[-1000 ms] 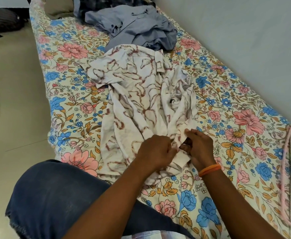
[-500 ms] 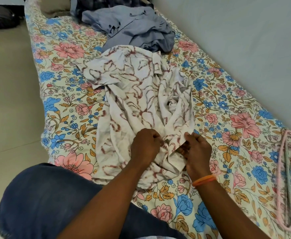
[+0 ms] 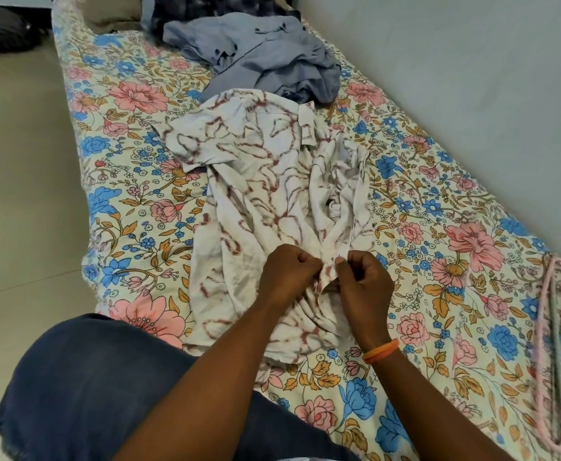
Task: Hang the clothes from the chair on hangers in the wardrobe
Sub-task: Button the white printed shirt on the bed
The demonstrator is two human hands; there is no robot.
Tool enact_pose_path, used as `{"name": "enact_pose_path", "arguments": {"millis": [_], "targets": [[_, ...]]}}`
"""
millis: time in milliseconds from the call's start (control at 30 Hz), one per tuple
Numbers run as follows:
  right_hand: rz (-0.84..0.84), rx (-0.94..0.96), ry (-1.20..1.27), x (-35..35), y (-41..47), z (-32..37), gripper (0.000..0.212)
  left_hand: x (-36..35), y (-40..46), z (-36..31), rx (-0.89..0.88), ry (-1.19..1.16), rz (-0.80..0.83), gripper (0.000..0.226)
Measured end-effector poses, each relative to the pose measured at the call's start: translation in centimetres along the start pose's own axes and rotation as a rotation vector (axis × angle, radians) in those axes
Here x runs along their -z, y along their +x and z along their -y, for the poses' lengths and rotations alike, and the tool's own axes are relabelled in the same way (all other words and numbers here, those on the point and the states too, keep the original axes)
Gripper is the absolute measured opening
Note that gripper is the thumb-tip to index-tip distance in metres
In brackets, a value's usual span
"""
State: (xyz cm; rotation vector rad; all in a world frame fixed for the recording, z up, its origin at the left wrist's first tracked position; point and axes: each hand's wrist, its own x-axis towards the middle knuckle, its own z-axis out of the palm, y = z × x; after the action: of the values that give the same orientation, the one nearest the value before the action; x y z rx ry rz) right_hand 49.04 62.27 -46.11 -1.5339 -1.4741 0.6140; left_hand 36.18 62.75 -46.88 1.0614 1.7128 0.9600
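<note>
We work the front edges of the patterned shirt together on the bed.

Our left hand [image 3: 287,277] and right hand [image 3: 362,284] sit knuckle to knuckle, each with fingers curled in a pinch on the front edge of the white shirt with red-brown lines [image 3: 266,194], low down near its hem; we judge this to be buttoning or unbuttoning, though no button can be made out. The shirt lies flat on the floral bed [image 3: 122,211], its long axis running straight away from us, collar at the far end, so both hands are equally near and any further work along its front lies ahead of them. Beyond the collar sits a crumpled grey-blue garment [image 3: 262,58]. A pink hanger [image 3: 558,344] lies at the right, partly cut off. Neither chair nor wardrobe is in view.
</note>
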Motion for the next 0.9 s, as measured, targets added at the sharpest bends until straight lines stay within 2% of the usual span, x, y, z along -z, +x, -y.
{"name": "enact_pose_path", "arguments": {"millis": [67,200,333,533,633,900], "targets": [[0.015,0.064,-0.085,-0.1,0.2,-0.3,0.014,0.3,-0.3,-0.7,-0.015,-0.082,-0.049,0.019],[0.089,0.22,-0.375,0.2,1.4,-0.3,0.01,1.1,-1.9,-2.4,-0.185,-0.191,-0.052,0.009],[0.069,0.19,-0.265,0.4,2.5,0.8,0.005,1.0,-3.1,-2.1,-0.215,-0.154,-0.055,0.013],[-0.034,0.329,-0.168,0.4,0.0,1.7,0.005,1.0,-2.7,-1.6,-0.234,-0.037,-0.196,0.015],[0.002,0.375,-0.215,0.0,-0.5,1.4,0.005,1.1,-2.9,-1.5,-0.266,-0.025,-0.151,0.017],[-0.001,0.21,-0.076,-0.6,-0.5,1.1,0.009,1.0,-2.6,-1.2,-0.267,-0.081,-0.071,0.019]]}}
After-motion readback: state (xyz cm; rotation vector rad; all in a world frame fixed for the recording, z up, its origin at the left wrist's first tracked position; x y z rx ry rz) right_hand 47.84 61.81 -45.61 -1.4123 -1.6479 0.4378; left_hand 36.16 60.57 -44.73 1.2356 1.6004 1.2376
